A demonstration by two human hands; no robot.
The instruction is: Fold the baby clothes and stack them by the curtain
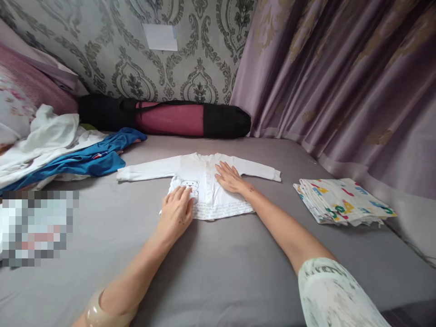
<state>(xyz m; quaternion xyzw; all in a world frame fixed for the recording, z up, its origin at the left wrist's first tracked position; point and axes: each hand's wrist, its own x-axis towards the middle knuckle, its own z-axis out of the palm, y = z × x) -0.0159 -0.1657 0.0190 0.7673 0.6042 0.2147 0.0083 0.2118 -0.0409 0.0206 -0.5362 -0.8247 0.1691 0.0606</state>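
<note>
A small white long-sleeved shirt [200, 172] lies spread on a grey sheet [218, 272], both sleeves stretched out sideways and its neck pointing away from me. It has buttons down the middle, a bear drawing and lines of small print near the hem. My left hand [177, 209] rests over the lower left part of the shirt, partly covering the bear, fingers apart and slightly bent. On the right side of the chest, my right hand [230, 178] lies flat with its fingers spread. Neither hand grips the cloth.
Folded cloths with colourful letters [347, 200] are stacked at the right. White and blue clothes [105, 152] lie heaped at the left, above a blurred patch. A long black and maroon bag [170, 119] lies along the wall; a purple curtain [289, 68] hangs at the right.
</note>
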